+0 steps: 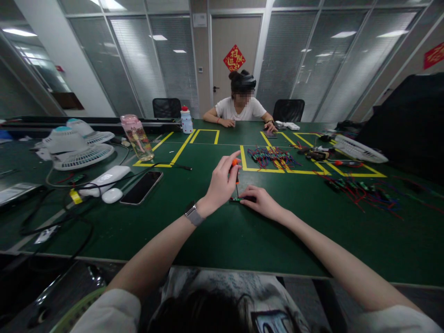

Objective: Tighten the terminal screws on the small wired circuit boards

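Note:
My left hand (222, 180), with a watch on its wrist, is closed around the orange and black handle of a screwdriver (237, 179). The screwdriver stands upright, its thin shaft reaching down to a small green circuit board (236, 199) on the table. Pressed to the board's right side, my right hand (262, 202) pins it with its fingers. Something black lies under those fingers, partly hidden. Whether the tip sits in a screw is too small to tell.
Circuit boards with red and blue wires (272, 158) lie beyond my hands, more boards (364, 192) to the right. A phone (142, 187), cables, a bottle (138, 138) and white fans (81, 148) are at left. Across the green table (208, 249) sits another person (239, 104).

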Available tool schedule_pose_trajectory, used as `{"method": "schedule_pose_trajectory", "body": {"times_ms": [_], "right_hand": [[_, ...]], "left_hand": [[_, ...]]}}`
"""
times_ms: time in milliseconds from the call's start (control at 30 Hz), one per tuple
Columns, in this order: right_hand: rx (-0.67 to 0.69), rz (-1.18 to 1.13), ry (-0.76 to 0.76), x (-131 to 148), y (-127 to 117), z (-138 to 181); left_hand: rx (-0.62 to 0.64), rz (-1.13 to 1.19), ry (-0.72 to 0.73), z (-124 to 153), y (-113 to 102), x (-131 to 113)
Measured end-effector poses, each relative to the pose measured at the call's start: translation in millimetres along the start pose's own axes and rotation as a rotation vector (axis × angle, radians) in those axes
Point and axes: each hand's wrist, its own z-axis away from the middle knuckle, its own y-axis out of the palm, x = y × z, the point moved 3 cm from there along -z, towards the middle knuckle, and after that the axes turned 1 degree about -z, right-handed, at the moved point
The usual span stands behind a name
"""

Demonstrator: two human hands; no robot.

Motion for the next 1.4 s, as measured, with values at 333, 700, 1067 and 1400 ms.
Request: {"method": "schedule_pose_trajectory", "body": {"times_ms": [333,700,1067,1400], "right_hand": [[0.003,0.014,0.011,0.1,0.3,-0.3],[-0.01,0.02,0.013,1.3,1.2,0.0],[-0.003,-0.004,0.003,2.6,-0.4,-0.2],[0.013,-0.034,-0.001,0.5,-1.9,-0.5]], "left_hand": [[-0.013,-0.061,0.049,0.4,-2.8,-6.7],[-0.034,-0.074,0.051,0.6,-4.0,-5.8],[0.0,-0.113,0.072,1.3,-1.9,-6.9],[0.027,-0.075,0.022,1.8,-1.5,-3.4]]}}
